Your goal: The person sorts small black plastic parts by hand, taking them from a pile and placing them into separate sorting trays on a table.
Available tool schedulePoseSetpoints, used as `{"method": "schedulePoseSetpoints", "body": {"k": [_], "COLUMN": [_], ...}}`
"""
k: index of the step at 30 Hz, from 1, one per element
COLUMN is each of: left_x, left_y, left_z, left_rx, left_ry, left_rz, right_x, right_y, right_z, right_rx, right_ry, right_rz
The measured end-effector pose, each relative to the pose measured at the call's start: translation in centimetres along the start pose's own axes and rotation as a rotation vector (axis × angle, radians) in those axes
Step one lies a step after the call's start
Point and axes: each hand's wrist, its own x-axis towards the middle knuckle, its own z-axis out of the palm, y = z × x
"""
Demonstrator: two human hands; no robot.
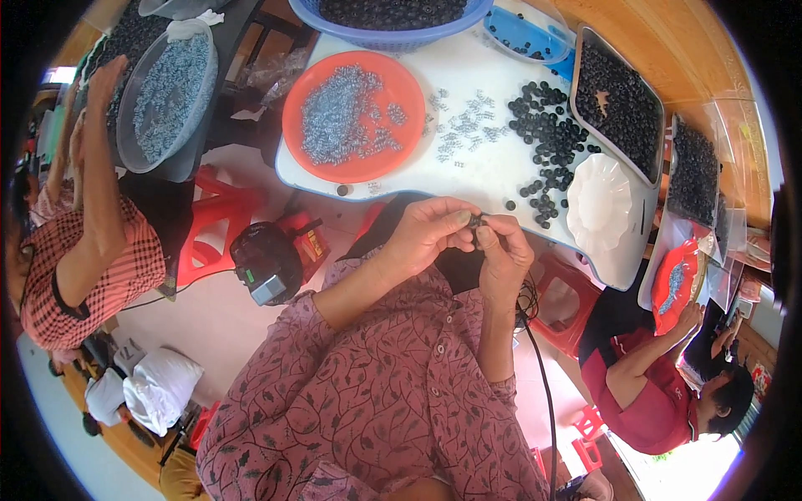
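Observation:
Just off the near edge of the white table, my left hand and my right hand meet in front of my body. Between their thumbs and fingertips they pinch a small dark round piece, mostly covered by the fingers. Ahead and to the left, an orange-red round tray holds a heap of small silvery springs. More loose springs lie on the tabletop. Many small black round pieces are scattered on the table's right side.
A blue basin of black pieces stands at the back. A filled tray and a white scalloped dish are on the right. Co-workers sit left and right. Red stools and a black cable are nearby.

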Motion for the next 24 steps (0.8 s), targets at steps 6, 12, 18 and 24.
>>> {"method": "schedulePoseSetpoints", "body": {"k": [6, 12, 18, 24], "left_x": [-0.1, -0.1, -0.3, -0.6], "left_y": [-0.1, -0.2, 0.0, 0.5], "left_z": [0.0, 0.1, 0.4, 0.6], "left_rx": [0.054, 0.095, 0.163, 0.325], "left_ry": [0.006, 0.010, 0.036, 0.055], "left_rz": [0.006, 0.019, 0.016, 0.040], "right_x": [0.0, -0.1, 0.0, 0.0], "right_y": [0.1, 0.1, -0.9, -1.5], "right_z": [0.0, -0.1, 0.3, 0.4], "right_rx": [-0.018, -0.053, -0.162, -0.376], "right_ry": [-0.001, -0.003, -0.010, -0.039], "right_rz": [-0.004, -0.016, -0.099, -0.210]}}
